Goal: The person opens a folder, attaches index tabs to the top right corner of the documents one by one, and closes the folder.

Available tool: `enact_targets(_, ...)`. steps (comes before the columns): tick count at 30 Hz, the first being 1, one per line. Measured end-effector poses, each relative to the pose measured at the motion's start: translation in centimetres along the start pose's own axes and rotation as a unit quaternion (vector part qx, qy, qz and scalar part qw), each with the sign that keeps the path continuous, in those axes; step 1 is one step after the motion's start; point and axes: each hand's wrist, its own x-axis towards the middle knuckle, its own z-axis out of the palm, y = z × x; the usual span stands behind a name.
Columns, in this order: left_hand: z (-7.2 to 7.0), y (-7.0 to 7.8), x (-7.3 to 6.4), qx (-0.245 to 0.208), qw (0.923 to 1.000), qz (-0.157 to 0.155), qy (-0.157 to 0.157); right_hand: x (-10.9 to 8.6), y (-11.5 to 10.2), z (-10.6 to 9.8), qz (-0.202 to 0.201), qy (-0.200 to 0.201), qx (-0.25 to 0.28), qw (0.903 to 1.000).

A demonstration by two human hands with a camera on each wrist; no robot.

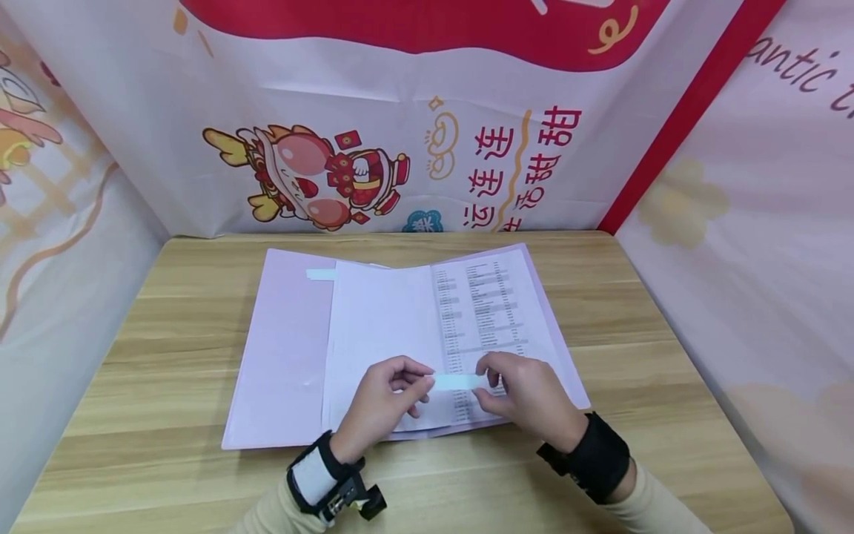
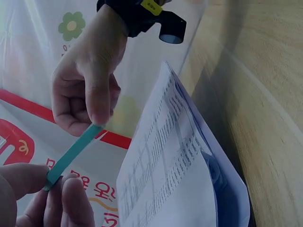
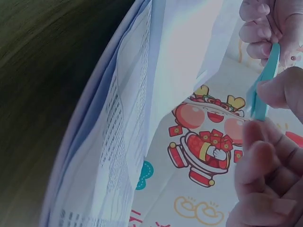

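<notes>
A narrow pale teal strip (image 1: 457, 382) stretches between both hands above the printed page. My left hand (image 1: 385, 393) pinches its left end between thumb and fingers. At the other end, my right hand (image 1: 530, 393) pinches the strip, with the thumb (image 3: 279, 90) on its face in the right wrist view. Below the hands lies an open lilac folder (image 1: 280, 356). A blank white sheet (image 1: 383, 319) covers part of its left side, and a page of printed rows (image 1: 494, 304) is on the right. Another pale teal strip (image 1: 321, 274) sticks out from the white sheet's upper left edge.
The folder rests on a wood-grain table (image 1: 167, 371). Printed curtains (image 1: 373, 81) with red and cartoon patterns hang behind the table and on both sides. Each wrist wears a black strap with a small camera (image 1: 371, 502).
</notes>
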Motion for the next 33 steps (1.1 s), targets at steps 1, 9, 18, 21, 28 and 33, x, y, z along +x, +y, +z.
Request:
enact_targets(1, 0.03, 0.00, 0.00, -0.004, 1.0000, -0.001, 0.003, -0.01, 0.01, 0.06, 0.000, 0.000, -0.001, 1.0000)
enact_targets(9, 0.14, 0.29, -0.06, -0.043, 0.9987, -0.024, 0.016, 0.13, -0.36, 0.46, -0.009, -0.003, 0.004, 0.9999)
enact_targets(18, 0.31, 0.54, -0.05, -0.051, 0.9982, -0.027, 0.016, 0.23, -0.58, 0.38, -0.007, -0.009, -0.001, 0.9999)
enact_targets(21, 0.32, 0.56, -0.04, -0.048, 0.9983, -0.027, 0.021, 0.19, -0.54, 0.43, -0.008, -0.005, -0.004, 0.9999)
enact_targets(28, 0.38, 0.53, 0.01, -0.047, 0.9977, -0.035, 0.034, 0.08, -0.50, 0.50, -0.014, 0.008, -0.011, 0.9998)
enact_targets(33, 0.42, 0.48, 0.02, -0.046, 0.9976, -0.035, 0.038, 0.03, -0.55, 0.45, -0.019, 0.016, -0.011, 0.9996)
